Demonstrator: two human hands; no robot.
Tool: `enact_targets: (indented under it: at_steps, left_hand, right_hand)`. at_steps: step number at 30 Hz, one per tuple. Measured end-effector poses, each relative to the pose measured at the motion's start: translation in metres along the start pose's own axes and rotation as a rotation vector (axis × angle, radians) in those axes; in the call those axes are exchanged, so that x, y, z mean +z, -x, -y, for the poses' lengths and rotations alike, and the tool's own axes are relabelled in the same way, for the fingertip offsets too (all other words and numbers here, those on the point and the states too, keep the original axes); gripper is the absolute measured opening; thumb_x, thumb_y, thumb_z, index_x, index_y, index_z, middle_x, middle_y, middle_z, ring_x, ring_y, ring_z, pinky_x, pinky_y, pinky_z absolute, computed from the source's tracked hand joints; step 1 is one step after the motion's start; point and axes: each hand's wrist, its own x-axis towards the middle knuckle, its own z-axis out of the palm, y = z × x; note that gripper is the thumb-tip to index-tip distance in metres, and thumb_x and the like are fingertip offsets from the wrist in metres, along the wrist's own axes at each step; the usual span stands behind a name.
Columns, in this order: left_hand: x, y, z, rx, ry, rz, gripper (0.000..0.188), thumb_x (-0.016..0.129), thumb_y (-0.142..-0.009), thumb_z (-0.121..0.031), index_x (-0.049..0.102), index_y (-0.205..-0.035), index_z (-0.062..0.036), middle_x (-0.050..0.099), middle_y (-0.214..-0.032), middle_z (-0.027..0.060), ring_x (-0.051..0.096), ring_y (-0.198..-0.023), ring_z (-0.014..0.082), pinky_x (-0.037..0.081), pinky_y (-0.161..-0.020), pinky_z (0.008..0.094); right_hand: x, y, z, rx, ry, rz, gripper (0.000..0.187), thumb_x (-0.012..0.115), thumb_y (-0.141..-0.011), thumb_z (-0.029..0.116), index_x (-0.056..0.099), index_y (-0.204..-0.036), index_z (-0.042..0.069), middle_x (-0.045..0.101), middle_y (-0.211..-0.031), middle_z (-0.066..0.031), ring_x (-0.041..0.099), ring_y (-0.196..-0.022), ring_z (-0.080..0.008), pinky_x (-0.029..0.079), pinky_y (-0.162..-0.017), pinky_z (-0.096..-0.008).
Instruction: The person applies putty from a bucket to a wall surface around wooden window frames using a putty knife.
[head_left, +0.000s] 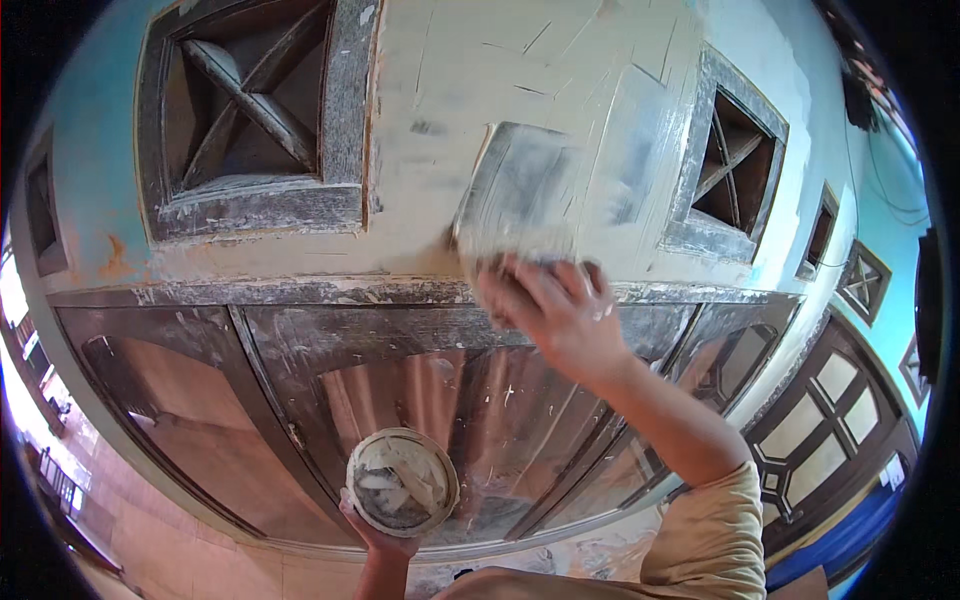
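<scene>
My right hand (560,310) is raised to the wall, its fingers bent around a flat, putty-smeared scraper (515,240). Motion blurs the scraper, so its outline is hard to separate from the wall. Lower down, my left hand (375,525) holds a round tub (452,490) by its side and underside, tilted so its inside shows. Pale putty (425,465) coats part of the tub, with a darker bare patch beside it. On the cream-coated wall (430,190), just above my right hand, is a streaked grey patch (520,165).
Worn wooden vent frames with crossed bars stand left (345,110) and right (690,190) of the work area. Below runs a rough wooden ledge (330,290) over glazed panels (280,450). A panelled door (825,420) stands at the right, near blue cloth (840,530).
</scene>
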Motion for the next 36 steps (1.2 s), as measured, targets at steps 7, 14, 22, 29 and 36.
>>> enact_targets:
  at_steps: [7,14,22,29,36]
  left_hand:
    - [-0.007,0.0,-0.001,0.054,-0.031,-0.036,0.067,0.036,-0.091,-0.065,0.049,-0.135,-0.016,0.052,-0.133,0.0074,0.05,-0.12,0.0295,0.046,-0.098,0.0486]
    - [-0.001,0.002,0.008,-0.004,0.038,-0.06,0.066,0.04,-0.091,-0.064,0.048,-0.135,-0.0158,0.051,-0.133,0.007,0.05,-0.119,0.0305,0.045,-0.098,0.0492]
    - [-0.016,0.008,0.002,0.06,0.049,-0.009,0.07,0.036,-0.092,-0.066,0.043,-0.141,-0.0162,0.047,-0.138,0.0086,0.045,-0.126,0.031,0.042,-0.103,0.0516]
    - [-0.024,0.008,0.017,0.088,-0.118,-0.039,0.072,0.036,-0.091,-0.068,0.043,-0.14,-0.0166,0.044,-0.14,0.0101,0.045,-0.127,0.0328,0.041,-0.103,0.0537]
    - [-0.023,0.012,0.009,0.233,-0.256,0.118,0.074,0.038,-0.088,-0.071,0.044,-0.139,-0.0186,0.046,-0.139,0.007,0.046,-0.126,0.0308,0.043,-0.101,0.0526]
  right_hand:
    - [-0.025,-0.029,-0.02,0.04,0.002,-0.204,0.045,0.069,-0.074,0.028,0.064,-0.119,0.027,0.062,-0.107,0.0076,0.055,-0.087,-0.015,0.045,-0.071,-0.036]
    - [0.007,-0.055,-0.037,0.092,0.12,-0.191,0.048,0.067,-0.077,0.02,0.061,-0.124,0.025,0.058,-0.114,0.0047,0.055,-0.091,-0.0192,0.048,-0.073,-0.037]
    - [-0.025,-0.03,0.001,-0.021,-0.123,-0.072,0.042,0.067,-0.08,0.025,0.062,-0.122,0.025,0.057,-0.112,0.004,0.054,-0.091,-0.0175,0.049,-0.077,-0.0382]
    - [-0.007,-0.079,-0.069,0.104,0.064,-0.347,0.04,0.063,-0.079,0.014,0.063,-0.117,0.026,0.061,-0.107,0.0058,0.058,-0.09,-0.0191,0.047,-0.075,-0.0383]
    - [-0.006,-0.036,0.017,-0.109,-0.131,-0.12,0.04,0.066,-0.078,0.02,0.063,-0.118,0.025,0.057,-0.107,0.0013,0.057,-0.09,-0.0179,0.052,-0.075,-0.0378]
